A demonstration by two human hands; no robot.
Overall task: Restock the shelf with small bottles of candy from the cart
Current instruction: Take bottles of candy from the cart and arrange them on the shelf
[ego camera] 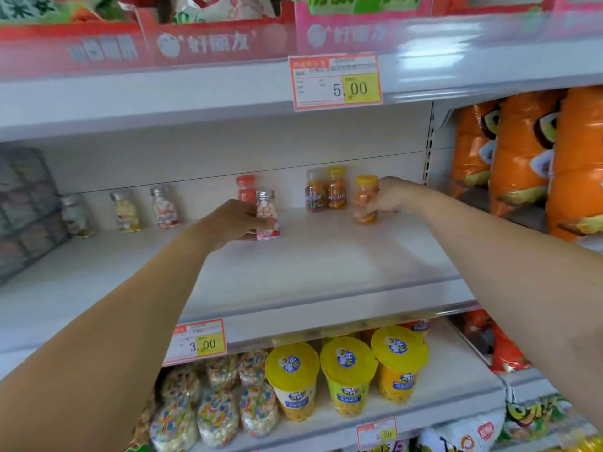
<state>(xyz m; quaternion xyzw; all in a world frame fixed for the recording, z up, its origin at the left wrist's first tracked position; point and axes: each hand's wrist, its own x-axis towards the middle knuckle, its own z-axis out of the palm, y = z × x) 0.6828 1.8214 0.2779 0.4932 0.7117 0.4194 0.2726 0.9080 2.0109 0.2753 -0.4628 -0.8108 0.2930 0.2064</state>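
Orange bottle (364,198) blurred, right hand (391,196) gripping

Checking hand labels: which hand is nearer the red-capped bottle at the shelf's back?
Left. The left hand, gripping a silver-capped clear bottle, is just in front of the red-capped bottle; right hand, gripping a yellow-capped orange bottle, is well to its right.

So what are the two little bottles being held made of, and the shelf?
The silver-capped bottle looks clear plastic or glass, candy showing through; its cap shines like metal. The yellow-capped bottle is likewise see-through, cap probably plastic. The shelf seems smooth white-painted metal.
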